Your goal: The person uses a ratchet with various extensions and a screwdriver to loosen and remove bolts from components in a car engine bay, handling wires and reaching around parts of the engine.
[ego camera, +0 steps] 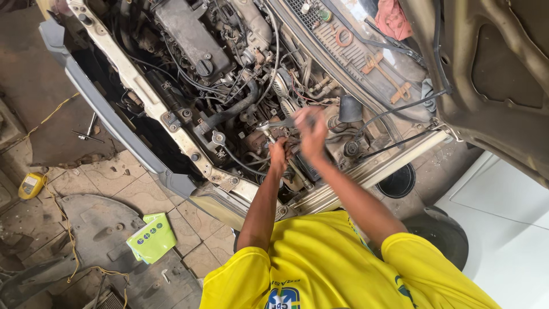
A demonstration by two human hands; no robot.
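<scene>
I lean over the open engine bay (229, 74) of a car. My right hand (311, 133) is closed around the handle of a metal wrench (278, 123) whose head sits on a part low in the bay. My left hand (278, 154) reaches down just below the wrench head, fingers curled against the engine parts there; what it grips is hidden. A black engine cover (191, 34) with a round cap lies farther back.
The raised hood (492, 74) hangs at the right. A red rag (392, 20) lies by the windscreen cowl. On the tiled floor are a green booklet (150, 237), a yellow meter (30, 185) with a yellow cable, loose tools (88, 133) and dark panels.
</scene>
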